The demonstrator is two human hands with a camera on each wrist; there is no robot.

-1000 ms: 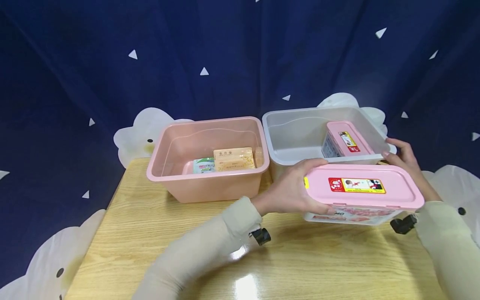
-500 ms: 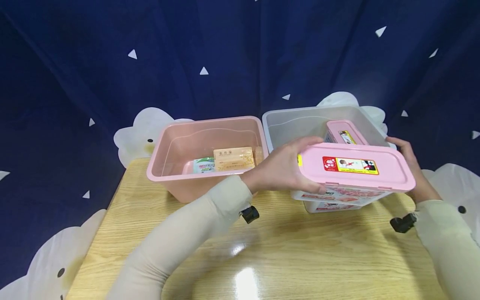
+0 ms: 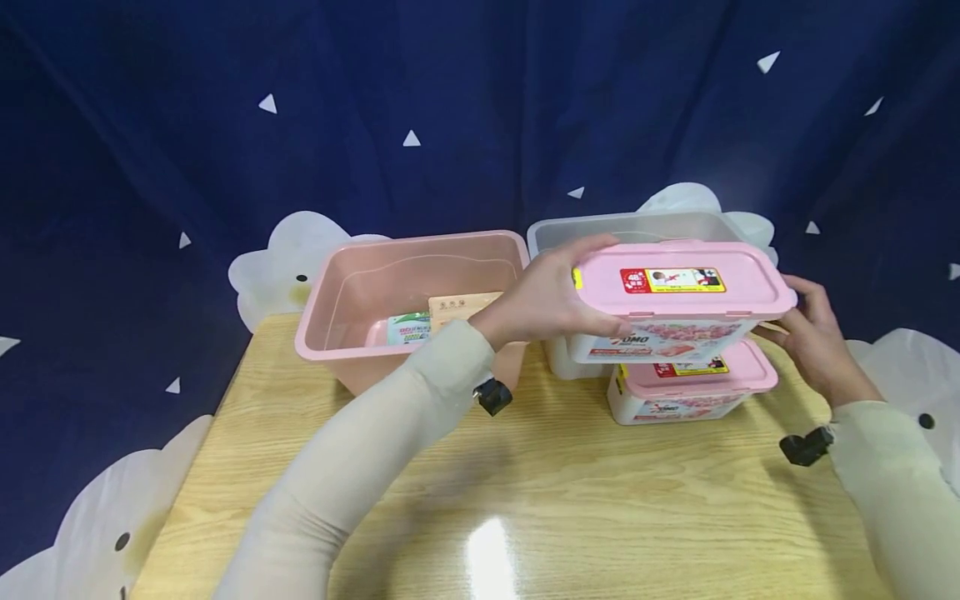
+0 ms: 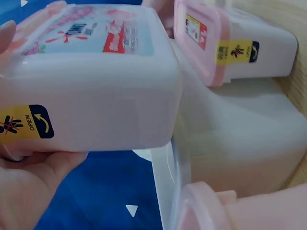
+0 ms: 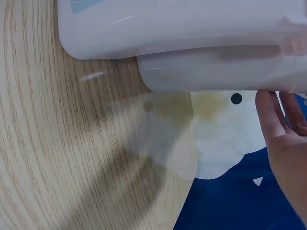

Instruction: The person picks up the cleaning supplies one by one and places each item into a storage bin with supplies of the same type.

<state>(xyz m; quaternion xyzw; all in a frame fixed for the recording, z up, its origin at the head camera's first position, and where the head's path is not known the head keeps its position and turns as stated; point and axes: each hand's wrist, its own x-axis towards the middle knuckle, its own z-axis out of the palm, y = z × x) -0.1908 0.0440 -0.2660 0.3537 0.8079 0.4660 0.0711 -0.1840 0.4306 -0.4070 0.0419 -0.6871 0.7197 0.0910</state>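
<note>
My left hand [image 3: 551,300] grips one end of a white OMO laundry detergent box [image 3: 675,340] with a pink lid, thumb on the front and fingers behind. The box hangs level over the front of a translucent white bin [image 3: 558,358]. A second pink-lidded detergent box [image 3: 678,408] stands on the table below it, partly covered in the head view. My right hand [image 3: 817,350] holds the bin's right front corner, beside the raised box's far end. The left wrist view shows the raised box's blank end with its yellow OPEN label. The bin's inside is mostly hidden.
A pink bin [image 3: 375,354] stands left of the translucent one, holding a green-and-white packet [image 3: 408,329] and a tan box [image 3: 453,308]. The wooden table [image 3: 525,500] ends at a dark blue curtain [image 3: 450,83] with cloud shapes.
My left hand has lifted the detergent box up and away toward the translucent bin, uncovering the second box below. My right hand has stayed at the bin's corner. The bin's contents became hidden.
</note>
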